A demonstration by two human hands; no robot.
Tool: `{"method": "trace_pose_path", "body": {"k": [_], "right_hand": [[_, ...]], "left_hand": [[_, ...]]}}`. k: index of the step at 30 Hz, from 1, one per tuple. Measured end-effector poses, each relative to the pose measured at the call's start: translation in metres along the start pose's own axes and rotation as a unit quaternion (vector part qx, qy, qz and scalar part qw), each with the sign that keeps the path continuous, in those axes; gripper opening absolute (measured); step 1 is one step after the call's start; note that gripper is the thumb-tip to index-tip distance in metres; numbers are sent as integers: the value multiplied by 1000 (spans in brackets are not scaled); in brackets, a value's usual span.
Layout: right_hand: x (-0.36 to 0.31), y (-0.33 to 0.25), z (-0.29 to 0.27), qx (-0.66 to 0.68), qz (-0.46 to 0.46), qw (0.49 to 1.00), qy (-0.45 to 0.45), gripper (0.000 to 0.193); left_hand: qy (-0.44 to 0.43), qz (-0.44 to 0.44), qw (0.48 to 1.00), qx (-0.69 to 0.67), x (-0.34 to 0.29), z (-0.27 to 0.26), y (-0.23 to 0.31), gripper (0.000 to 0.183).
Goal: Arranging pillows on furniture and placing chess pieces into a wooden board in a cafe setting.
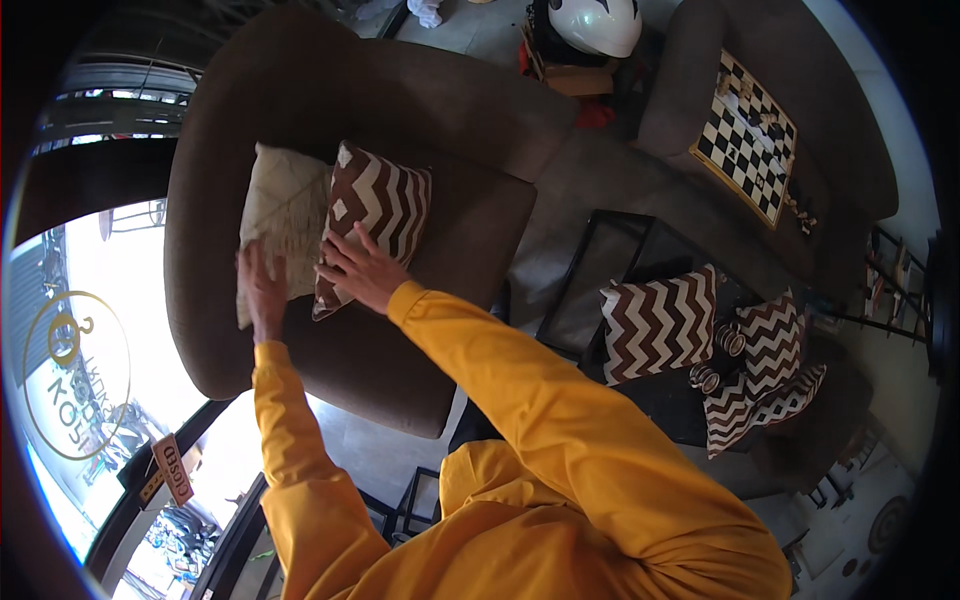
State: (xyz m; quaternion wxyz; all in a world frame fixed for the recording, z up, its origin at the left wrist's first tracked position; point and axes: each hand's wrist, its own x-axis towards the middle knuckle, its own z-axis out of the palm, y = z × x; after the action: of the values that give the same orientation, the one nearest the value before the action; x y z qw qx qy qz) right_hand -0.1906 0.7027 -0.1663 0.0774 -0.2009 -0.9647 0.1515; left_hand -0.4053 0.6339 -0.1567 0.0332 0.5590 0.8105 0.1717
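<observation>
the left hand (262, 290) rests on the lower part of the cream cushion (285, 200), its fingers a little apart and stretched out, not curled round anything. the right hand (362, 270) lies against the lower left part of the zigzag cushion (393, 205), fingers spread wide across its brown and white cover; whether the thumb presses in, i cannot tell. both cushions are on the brown sofa (470, 90), towards its left end, side by side, with the left edge of the zigzag cushion touching or overlapping the cream one. the arms are in yellow sleeves (540, 370). to the right, a black table (685, 412) bears a patterned cushion (660, 325) and, near it, a group of similar cushions (772, 345), with two small striped round things (730, 339) between them. farther up, a chessboard (745, 140) with pieces lies on an armchair (850, 110), and a white helmet (597, 22) sits near the top. at lower left, a small sign (172, 470) hangs by the window (160, 290).
</observation>
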Motion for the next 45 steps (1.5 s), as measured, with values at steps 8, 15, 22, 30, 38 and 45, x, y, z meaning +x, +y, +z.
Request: {"method": "trace_pose_path", "body": {"k": [8, 15, 22, 30, 38, 45], "right_hand": [[-84, 29, 16, 284, 178, 940, 62, 52], [-320, 109, -29, 86, 476, 870, 90, 51], [-483, 86, -38, -17, 732, 610, 304, 51], [-514, 18, 10, 128, 848, 370, 357, 80], [-546, -86, -86, 236, 717, 398, 522, 62], [-661, -191, -120, 338, 613, 241, 673, 42]], "left_hand": [[-123, -42, 988, -83, -33, 30, 41, 71], [-138, -102, 981, 93, -11, 26, 29, 75], [-92, 78, 993, -3, -13, 95, 149, 69], [-361, 327, 820, -300, -96, 197, 430, 42], [-652, 233, 577, -434, -222, 111, 553, 27], [-725, 233, 514, -395, -330, 44, 589, 24]]}}
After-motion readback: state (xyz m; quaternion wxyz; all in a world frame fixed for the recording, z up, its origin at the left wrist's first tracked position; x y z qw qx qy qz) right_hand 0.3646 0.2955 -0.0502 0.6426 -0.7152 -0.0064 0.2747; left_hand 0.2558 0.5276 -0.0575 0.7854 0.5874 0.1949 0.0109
